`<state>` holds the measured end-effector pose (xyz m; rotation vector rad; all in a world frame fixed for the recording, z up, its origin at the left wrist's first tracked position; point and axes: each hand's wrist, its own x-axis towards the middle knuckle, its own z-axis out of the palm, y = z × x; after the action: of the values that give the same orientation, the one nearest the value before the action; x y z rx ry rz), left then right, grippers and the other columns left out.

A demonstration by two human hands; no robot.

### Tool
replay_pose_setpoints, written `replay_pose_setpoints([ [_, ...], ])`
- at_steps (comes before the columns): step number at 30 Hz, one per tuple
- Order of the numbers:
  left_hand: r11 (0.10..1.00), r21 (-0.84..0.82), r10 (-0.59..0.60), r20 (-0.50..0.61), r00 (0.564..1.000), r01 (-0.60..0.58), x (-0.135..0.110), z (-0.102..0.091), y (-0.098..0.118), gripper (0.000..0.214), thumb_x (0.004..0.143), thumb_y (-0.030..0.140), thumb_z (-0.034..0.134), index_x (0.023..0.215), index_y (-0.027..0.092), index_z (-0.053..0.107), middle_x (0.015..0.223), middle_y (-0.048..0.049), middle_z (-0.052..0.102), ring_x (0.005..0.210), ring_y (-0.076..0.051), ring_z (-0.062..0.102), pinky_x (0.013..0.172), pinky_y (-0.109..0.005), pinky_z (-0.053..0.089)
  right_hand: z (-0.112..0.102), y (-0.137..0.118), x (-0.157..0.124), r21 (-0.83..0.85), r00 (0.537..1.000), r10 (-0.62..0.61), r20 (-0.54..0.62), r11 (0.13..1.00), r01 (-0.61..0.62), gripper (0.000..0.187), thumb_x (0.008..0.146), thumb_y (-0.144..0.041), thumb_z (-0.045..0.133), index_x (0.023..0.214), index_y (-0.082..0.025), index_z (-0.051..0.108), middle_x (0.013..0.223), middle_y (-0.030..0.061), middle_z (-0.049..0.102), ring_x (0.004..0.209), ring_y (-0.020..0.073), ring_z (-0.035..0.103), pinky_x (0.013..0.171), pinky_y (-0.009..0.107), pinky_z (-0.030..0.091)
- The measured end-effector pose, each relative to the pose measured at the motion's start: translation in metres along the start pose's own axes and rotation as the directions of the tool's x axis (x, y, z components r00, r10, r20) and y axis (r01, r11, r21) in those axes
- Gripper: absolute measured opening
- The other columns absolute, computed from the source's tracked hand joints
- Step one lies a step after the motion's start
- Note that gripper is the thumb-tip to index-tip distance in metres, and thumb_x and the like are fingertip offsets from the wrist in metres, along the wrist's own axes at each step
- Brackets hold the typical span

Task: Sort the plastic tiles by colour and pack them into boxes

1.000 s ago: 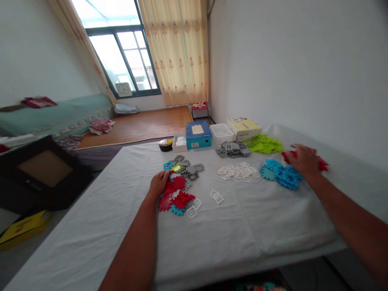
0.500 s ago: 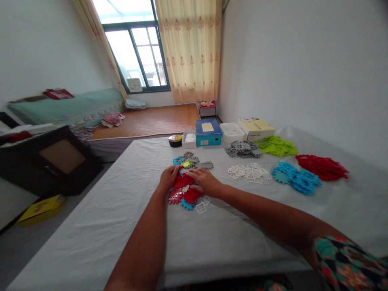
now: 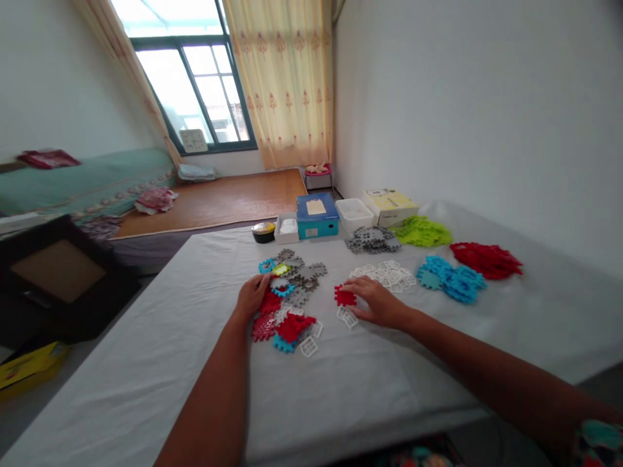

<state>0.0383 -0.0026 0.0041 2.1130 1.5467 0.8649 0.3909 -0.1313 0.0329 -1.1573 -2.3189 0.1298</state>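
On the white-covered table, a loose mixed pile of toothed plastic tiles lies in front of me. My left hand (image 3: 254, 295) is at its left edge, fingers bent and closed against red toothed tiles (image 3: 270, 302); the fingertips are partly hidden. To the right of the pile, my right hand (image 3: 377, 301) grips a single red toothed tile (image 3: 344, 296) by its right side. White grid-like pieces (image 3: 347, 318) lie just below that tile. Nearer me in the mixed pile are more red tiles (image 3: 293, 327) and a blue tile (image 3: 284, 344); grey tiles (image 3: 298, 297) lie toward its far side.
Sorted heaps stand to the right: white grid pieces (image 3: 389, 275), grey tiles (image 3: 372, 240), green tiles (image 3: 423, 231), blue tiles (image 3: 457, 282) and red tiles (image 3: 487, 259). Along the far edge are a blue box (image 3: 317, 217), a white tub (image 3: 354, 214) and a round black container (image 3: 263, 233).
My right hand has moved right, away from the mixed pile, with a red tile in its fingers. My left hand stays at the pile. The view has turned somewhat to the right.
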Motion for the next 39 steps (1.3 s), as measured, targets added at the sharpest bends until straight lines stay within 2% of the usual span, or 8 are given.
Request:
replay_pose_setpoints([
  [5,0.999,0.038,-0.008,0.018,1.000,0.007,0.003,-0.002,-0.003,0.054,0.088,0.054,0.035,0.109,0.019,0.070,0.110,-0.0057,0.072,0.104,-0.024,0.062,0.094,-0.032,0.044,-0.058,0.075,-0.060,-0.108,0.928,0.259,-0.266,0.949,-0.296,0.034,0.086,-0.039,0.058,0.114,-0.021,0.063,0.116,0.0097,0.066,0.108,0.0253,0.059,0.096,0.044,0.045],
  [13,0.999,0.046,-0.010,0.013,1.000,0.010,0.003,-0.004,-0.003,0.055,0.087,0.055,0.035,0.109,0.019,0.070,0.113,-0.0058,0.071,0.107,-0.025,0.062,0.096,-0.032,0.044,-0.161,0.197,-0.151,-0.216,0.437,0.641,-0.631,0.396,-0.892,0.046,0.083,-0.050,0.057,0.111,-0.015,0.066,0.107,0.0214,0.065,0.095,0.0322,0.056,0.077,0.044,0.040],
  [17,0.998,0.053,-0.026,0.019,0.999,0.025,0.004,-0.003,-0.005,0.055,0.088,0.055,0.036,0.111,0.019,0.070,0.112,-0.0061,0.072,0.107,-0.025,0.062,0.095,-0.033,0.045,-0.184,0.219,-0.162,-0.183,0.339,0.733,-0.590,0.287,-0.940,0.049,0.083,-0.050,0.056,0.109,-0.009,0.068,0.097,0.0279,0.064,0.094,0.0331,0.052,0.074,0.045,0.035],
  [20,0.998,0.064,-0.022,0.010,1.000,0.022,0.003,-0.002,-0.004,0.054,0.088,0.054,0.035,0.109,0.019,0.070,0.111,-0.0066,0.072,0.105,-0.025,0.063,0.094,-0.033,0.045,-0.177,0.214,-0.143,-0.250,0.422,0.702,-0.574,0.341,-0.906,0.048,0.085,-0.048,0.053,0.109,-0.009,0.068,0.102,0.0283,0.064,0.098,0.0342,0.051,0.077,0.046,0.036],
  [24,0.999,0.049,-0.009,-0.001,1.000,0.009,0.002,0.000,0.001,0.054,0.089,0.052,0.033,0.105,0.018,0.072,0.108,-0.0061,0.072,0.103,-0.023,0.063,0.092,-0.030,0.045,-0.123,0.167,-0.083,-0.351,0.727,0.536,-0.430,0.642,-0.681,0.034,0.087,-0.036,0.051,0.107,-0.015,0.067,0.113,0.0181,0.066,0.105,0.0315,0.055,0.090,0.047,0.040],
  [28,0.999,0.035,0.003,-0.009,1.000,-0.003,0.000,0.001,0.002,0.054,0.091,0.051,0.032,0.106,0.017,0.071,0.107,-0.0065,0.072,0.100,-0.022,0.063,0.091,-0.030,0.045,-0.044,0.066,-0.017,-0.145,0.979,0.177,-0.102,0.971,-0.191,0.028,0.088,-0.035,0.054,0.110,-0.022,0.066,0.113,0.0094,0.068,0.107,0.0251,0.058,0.095,0.043,0.044],
  [33,0.999,0.046,0.011,-0.004,1.000,-0.011,-0.002,0.002,0.002,0.052,0.093,0.048,0.032,0.108,0.018,0.071,0.105,-0.0064,0.073,0.098,-0.022,0.063,0.089,-0.031,0.045,0.028,-0.050,0.037,0.070,0.976,-0.169,0.141,0.985,0.160,0.033,0.089,-0.039,0.058,0.118,-0.022,0.062,0.121,0.0086,0.065,0.110,0.0213,0.056,0.095,0.038,0.045],
  [39,0.999,0.027,0.023,-0.029,0.999,-0.023,-0.002,0.004,0.000,0.051,0.093,0.048,0.033,0.105,0.017,0.072,0.105,-0.0070,0.073,0.098,-0.022,0.064,0.087,-0.030,0.046,0.068,-0.084,0.063,-0.020,0.956,-0.237,0.176,0.970,0.244,0.031,0.088,-0.030,0.061,0.117,-0.019,0.063,0.121,0.0093,0.064,0.103,0.0218,0.057,0.093,0.036,0.045],
])
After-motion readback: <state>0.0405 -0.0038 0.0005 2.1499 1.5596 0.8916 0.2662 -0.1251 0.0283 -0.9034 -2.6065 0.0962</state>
